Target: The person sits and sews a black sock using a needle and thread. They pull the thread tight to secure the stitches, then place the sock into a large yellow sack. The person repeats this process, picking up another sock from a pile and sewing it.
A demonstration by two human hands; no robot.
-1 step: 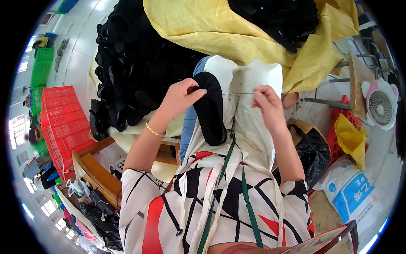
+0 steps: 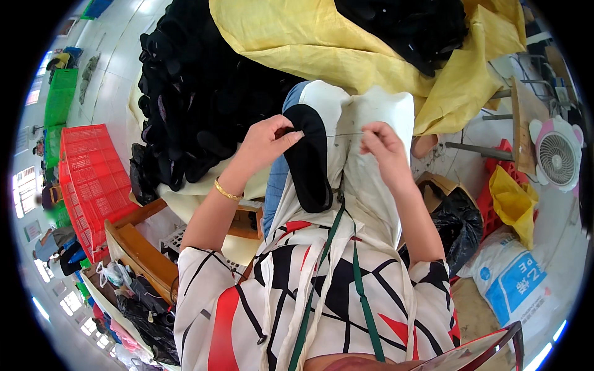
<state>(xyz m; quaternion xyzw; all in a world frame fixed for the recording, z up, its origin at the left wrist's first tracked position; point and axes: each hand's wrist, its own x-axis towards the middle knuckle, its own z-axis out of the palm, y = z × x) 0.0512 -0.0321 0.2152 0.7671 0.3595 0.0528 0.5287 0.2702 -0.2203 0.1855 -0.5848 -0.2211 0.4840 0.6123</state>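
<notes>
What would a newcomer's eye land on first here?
Probably the black, sole-shaped piece at the centre, pinched by the left hand, with a thin thread stretched to the right hand. Next, the big black heap at upper left and the bright yellow sheet along the top.

Noted: pale tiled floor (image 2: 114, 68), 10 o'clock | on it: red crate (image 2: 93, 185), 9 o'clock; white-and-blue sack (image 2: 510, 281), 4 o'clock | on pale sheet (image 2: 190, 203), 9 o'clock: black heap (image 2: 198, 105), toward 10 | on yellow sheet (image 2: 297, 37), 12 to 1 o'clock: black bundle (image 2: 411, 31) | white lap cover (image 2: 370, 164), at centre, beneath black shoe-shaped piece (image 2: 307, 164); contact unclear
</notes>
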